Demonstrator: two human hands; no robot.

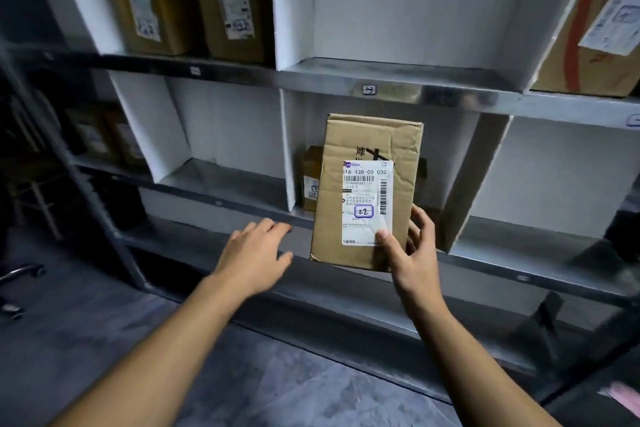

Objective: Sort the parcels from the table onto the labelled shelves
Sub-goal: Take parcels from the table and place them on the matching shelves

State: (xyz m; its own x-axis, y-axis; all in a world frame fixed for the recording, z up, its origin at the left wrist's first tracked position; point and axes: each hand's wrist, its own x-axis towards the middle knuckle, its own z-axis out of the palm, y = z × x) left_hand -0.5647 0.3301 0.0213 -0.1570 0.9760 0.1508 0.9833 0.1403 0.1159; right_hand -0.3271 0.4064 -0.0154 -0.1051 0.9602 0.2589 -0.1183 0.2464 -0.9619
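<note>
Parcel (367,191) held upright at the middle shelf (391,88) opening, right hand (412,250) gripping its lower corner, thumb on the label (367,203). Left hand (256,253) hovers beside it, fingers spread, holding nothing.

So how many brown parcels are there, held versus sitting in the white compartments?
Held parcel, in right hand: 1
Top-row parcels: 3
Middle-row small parcel, clearly seen: 1
Total: 5

Six brown cardboard parcels show clearly: two upper left (149,0) (228,3), one upper right (595,28), one held (367,191), one small behind it (311,178), another (423,170) peeking out on its right. Two bare hands (254,253) (414,250).
</note>
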